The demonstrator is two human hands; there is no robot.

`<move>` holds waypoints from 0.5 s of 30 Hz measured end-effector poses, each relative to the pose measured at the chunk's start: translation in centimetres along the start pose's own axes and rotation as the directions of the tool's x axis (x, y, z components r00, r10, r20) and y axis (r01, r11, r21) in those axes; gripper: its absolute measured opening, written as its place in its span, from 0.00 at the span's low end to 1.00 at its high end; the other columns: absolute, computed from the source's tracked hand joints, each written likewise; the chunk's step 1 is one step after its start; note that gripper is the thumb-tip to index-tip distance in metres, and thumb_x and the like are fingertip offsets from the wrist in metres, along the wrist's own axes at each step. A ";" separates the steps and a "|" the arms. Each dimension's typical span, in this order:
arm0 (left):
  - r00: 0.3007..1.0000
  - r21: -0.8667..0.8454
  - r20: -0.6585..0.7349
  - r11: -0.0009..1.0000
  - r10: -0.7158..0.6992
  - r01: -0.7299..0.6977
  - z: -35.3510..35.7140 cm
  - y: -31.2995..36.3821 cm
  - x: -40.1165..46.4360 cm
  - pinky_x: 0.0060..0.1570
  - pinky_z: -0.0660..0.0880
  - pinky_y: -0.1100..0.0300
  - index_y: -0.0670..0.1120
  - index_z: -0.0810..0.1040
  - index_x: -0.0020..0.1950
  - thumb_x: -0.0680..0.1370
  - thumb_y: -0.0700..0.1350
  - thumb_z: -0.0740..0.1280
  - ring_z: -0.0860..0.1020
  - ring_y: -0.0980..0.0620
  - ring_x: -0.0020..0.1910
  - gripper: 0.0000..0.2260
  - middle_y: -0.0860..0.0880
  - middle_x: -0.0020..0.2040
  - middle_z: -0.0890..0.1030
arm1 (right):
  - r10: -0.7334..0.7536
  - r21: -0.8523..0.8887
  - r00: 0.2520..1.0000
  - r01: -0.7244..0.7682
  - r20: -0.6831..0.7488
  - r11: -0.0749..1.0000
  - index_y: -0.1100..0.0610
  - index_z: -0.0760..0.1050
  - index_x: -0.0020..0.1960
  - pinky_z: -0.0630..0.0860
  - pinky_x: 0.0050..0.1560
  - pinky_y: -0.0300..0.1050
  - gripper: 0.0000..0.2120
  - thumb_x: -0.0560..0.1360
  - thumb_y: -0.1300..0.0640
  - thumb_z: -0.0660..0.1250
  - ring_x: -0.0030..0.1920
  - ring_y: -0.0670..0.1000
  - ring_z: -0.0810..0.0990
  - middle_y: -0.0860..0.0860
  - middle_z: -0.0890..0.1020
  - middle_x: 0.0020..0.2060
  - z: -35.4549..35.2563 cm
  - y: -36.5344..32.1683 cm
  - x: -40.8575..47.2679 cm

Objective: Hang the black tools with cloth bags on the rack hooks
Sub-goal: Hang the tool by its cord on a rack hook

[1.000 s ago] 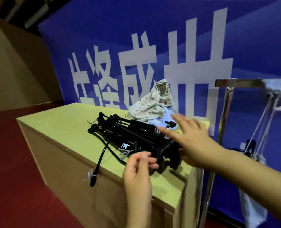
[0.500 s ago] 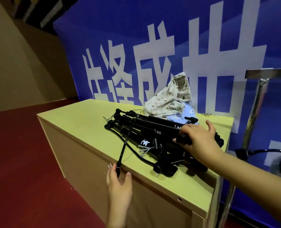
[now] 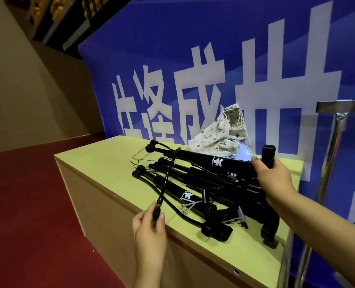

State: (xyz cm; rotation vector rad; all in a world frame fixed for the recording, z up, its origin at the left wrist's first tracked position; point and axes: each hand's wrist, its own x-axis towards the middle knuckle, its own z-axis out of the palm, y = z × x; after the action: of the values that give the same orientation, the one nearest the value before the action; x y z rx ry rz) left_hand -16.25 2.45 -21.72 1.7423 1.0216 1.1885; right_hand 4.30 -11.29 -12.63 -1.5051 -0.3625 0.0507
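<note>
Change: since half a second ago the left hand (image 3: 149, 221) has risen to the tabletop's front edge, and the right hand's tool handle now tilts up.
Left grip: pinches the end of a thin black hose (image 3: 165, 179).
Tools: black tube-shaped pumps (image 3: 195, 183) piled on the yellow-green tabletop (image 3: 101, 163).
Bags: patterned cream cloth bags (image 3: 220, 132) behind the pile.
Right grip: right hand (image 3: 276, 179) curled round the top tool's black handle (image 3: 268, 154).
Rack: chrome metal rack (image 3: 336, 129) at far right.
</note>
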 end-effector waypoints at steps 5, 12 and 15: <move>0.962 -0.032 0.102 0.967 0.253 -0.251 2.2 5.7 2.6 0.40 0.70 0.76 0.51 0.69 0.70 0.79 0.44 0.62 0.75 0.64 0.49 0.18 0.53 0.60 0.72 | 0.105 0.148 0.994 -0.099 -0.031 0.984 0.53 0.73 0.43 0.73 0.48 0.50 0.05 0.75 0.51 0.64 0.45 0.57 0.78 0.55 0.79 0.44 0.0 -0.7 0.1; 0.912 0.164 0.292 0.924 0.289 -0.345 5.1 7.2 5.2 0.65 0.66 0.56 0.50 0.69 0.70 0.80 0.48 0.60 0.70 0.50 0.66 0.18 0.52 0.69 0.70 | 0.125 0.258 0.992 -0.118 -0.010 0.959 0.61 0.73 0.51 0.71 0.37 0.44 0.10 0.76 0.54 0.62 0.39 0.55 0.78 0.58 0.80 0.45 -0.9 -1.4 0.0; 0.958 0.387 0.268 0.899 0.105 -0.206 5.7 4.8 5.4 0.71 0.58 0.45 0.51 0.64 0.73 0.80 0.54 0.58 0.57 0.48 0.74 0.22 0.49 0.75 0.61 | 0.145 0.275 0.989 -0.141 0.007 0.951 0.58 0.72 0.53 0.71 0.35 0.44 0.09 0.77 0.53 0.62 0.39 0.54 0.77 0.61 0.81 0.51 -1.4 -1.6 0.1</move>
State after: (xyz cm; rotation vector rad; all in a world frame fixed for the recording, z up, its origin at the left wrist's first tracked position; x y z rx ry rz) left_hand -8.58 4.73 -17.12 2.2763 1.0512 0.8631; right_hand 4.50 -12.78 -11.11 -1.2525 -0.2244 0.1988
